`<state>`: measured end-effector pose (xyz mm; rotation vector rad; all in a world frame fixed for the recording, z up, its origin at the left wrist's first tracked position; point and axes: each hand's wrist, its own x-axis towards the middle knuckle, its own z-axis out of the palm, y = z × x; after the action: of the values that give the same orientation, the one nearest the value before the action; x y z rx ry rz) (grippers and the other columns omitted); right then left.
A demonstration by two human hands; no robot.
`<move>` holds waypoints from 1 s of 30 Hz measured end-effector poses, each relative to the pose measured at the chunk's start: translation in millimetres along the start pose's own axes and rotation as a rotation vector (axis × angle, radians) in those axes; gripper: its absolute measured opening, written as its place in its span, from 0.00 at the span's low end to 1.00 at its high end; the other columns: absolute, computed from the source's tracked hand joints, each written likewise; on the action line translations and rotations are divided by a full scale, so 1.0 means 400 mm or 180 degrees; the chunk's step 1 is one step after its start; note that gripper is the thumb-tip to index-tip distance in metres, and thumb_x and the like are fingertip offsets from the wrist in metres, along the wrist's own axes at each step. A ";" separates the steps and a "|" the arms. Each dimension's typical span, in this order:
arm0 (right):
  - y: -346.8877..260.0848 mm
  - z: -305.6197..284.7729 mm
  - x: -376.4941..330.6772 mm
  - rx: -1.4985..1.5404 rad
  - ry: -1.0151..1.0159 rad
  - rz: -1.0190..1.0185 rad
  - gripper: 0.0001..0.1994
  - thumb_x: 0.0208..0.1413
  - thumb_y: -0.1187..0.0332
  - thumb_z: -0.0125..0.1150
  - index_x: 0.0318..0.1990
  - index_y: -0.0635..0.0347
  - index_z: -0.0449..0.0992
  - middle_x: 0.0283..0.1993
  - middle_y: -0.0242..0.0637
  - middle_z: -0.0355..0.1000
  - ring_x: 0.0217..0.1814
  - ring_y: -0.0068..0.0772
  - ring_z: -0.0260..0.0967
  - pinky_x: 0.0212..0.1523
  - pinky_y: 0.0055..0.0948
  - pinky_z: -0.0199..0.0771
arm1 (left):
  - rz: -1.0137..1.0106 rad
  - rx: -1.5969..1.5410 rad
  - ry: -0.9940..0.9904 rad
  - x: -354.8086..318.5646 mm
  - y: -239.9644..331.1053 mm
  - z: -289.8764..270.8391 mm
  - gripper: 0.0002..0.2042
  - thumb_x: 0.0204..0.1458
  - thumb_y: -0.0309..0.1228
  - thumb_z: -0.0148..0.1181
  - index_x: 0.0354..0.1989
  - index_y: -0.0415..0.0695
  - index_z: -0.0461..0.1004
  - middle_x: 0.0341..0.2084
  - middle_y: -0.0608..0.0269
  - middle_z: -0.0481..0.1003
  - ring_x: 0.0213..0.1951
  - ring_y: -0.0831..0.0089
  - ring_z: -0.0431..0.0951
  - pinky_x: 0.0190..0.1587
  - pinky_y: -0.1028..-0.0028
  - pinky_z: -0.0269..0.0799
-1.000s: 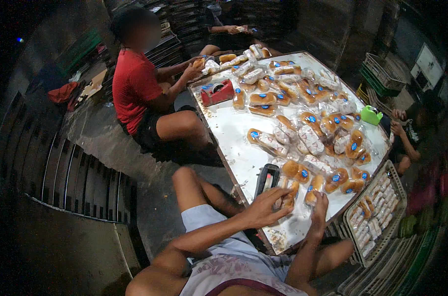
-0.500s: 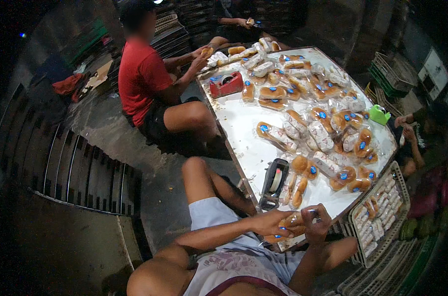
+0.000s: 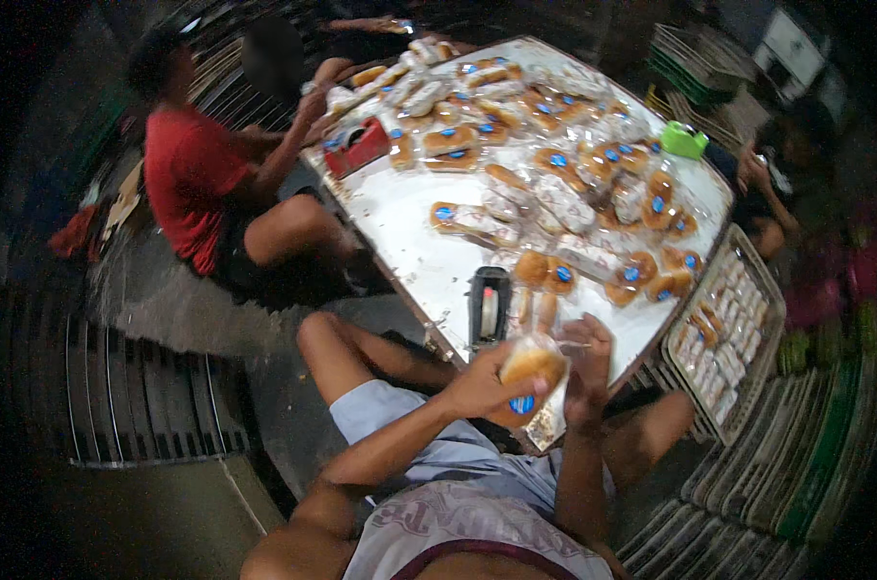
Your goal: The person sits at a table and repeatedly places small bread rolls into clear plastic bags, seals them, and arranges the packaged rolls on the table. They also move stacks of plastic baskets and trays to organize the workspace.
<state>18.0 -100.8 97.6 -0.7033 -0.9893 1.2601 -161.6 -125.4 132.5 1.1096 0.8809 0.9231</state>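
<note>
My left hand [image 3: 485,382] is closed around a bread bun [image 3: 535,360] in clear plastic, with a round blue sticker on its lower part. It is held tilted above the table's near corner. Beside it, my right hand [image 3: 589,372] is raised with its fingers stretched up and somewhat blurred. A thin pale bit of the wrapper lies between the bun and my right fingers; whether they touch it is unclear. Just beyond my hands, a black tape dispenser [image 3: 489,305] stands on the white table [image 3: 421,275], next to wrapped buns [image 3: 543,272].
Many wrapped buns [image 3: 564,198] cover the table's far and right parts. A red tape dispenser [image 3: 355,147] and a green one [image 3: 684,140] stand at its edges. A crate [image 3: 677,356] of wrapped rolls is at the right. A person in red [image 3: 197,184] sits at the left; others sit farther off.
The view has shifted, so the table appears farther left. The held bun has been raised and turned more upright. My right hand, earlier curled at the bun's end, has straightened its fingers.
</note>
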 end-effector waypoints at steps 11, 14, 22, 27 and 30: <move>-0.065 0.110 -0.063 -0.2014 -0.0266 -0.0579 0.35 0.60 0.62 0.66 0.68 0.71 0.59 0.61 0.51 0.72 0.61 0.41 0.73 0.61 0.34 0.70 | 0.1099 -0.0112 0.2104 0.084 0.063 -0.002 0.11 0.67 0.33 0.54 0.43 0.37 0.77 0.33 0.62 0.80 0.35 0.77 0.78 0.44 0.75 0.75; -0.058 0.123 -0.028 -0.1863 -0.0047 -0.0154 0.26 0.61 0.70 0.64 0.65 0.70 0.66 0.59 0.50 0.72 0.58 0.38 0.73 0.56 0.33 0.73 | 0.0897 0.0303 0.1655 0.082 0.055 0.005 0.11 0.66 0.33 0.55 0.43 0.36 0.78 0.38 0.58 0.80 0.39 0.69 0.80 0.45 0.71 0.75; -0.029 0.091 -0.012 0.0289 0.0420 0.0694 0.09 0.61 0.71 0.62 0.45 0.67 0.80 0.54 0.43 0.77 0.57 0.32 0.73 0.58 0.31 0.70 | 0.1524 0.1827 0.1295 0.020 -0.005 0.070 0.19 0.54 0.31 0.68 0.54 0.40 0.76 0.47 0.46 0.77 0.50 0.54 0.78 0.52 0.64 0.73; -0.053 0.015 0.001 -0.1268 -0.0595 0.0358 0.11 0.60 0.72 0.64 0.48 0.66 0.78 0.49 0.43 0.79 0.55 0.30 0.74 0.57 0.31 0.71 | 0.0762 0.1581 0.0490 0.019 -0.012 -0.007 0.14 0.51 0.29 0.71 0.44 0.37 0.79 0.41 0.53 0.79 0.45 0.63 0.80 0.50 0.69 0.74; -0.047 0.058 -0.006 -0.1556 0.0214 0.0608 0.08 0.58 0.72 0.66 0.42 0.65 0.79 0.39 0.37 0.79 0.43 0.29 0.77 0.45 0.29 0.75 | 0.0687 0.1584 0.0728 0.015 -0.017 0.006 0.09 0.53 0.28 0.68 0.39 0.36 0.79 0.36 0.54 0.78 0.40 0.65 0.80 0.47 0.70 0.73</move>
<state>5.4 -108.9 123.6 -1.2344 -1.2104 1.1550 -156.0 -121.9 125.7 1.5690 1.2385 1.0525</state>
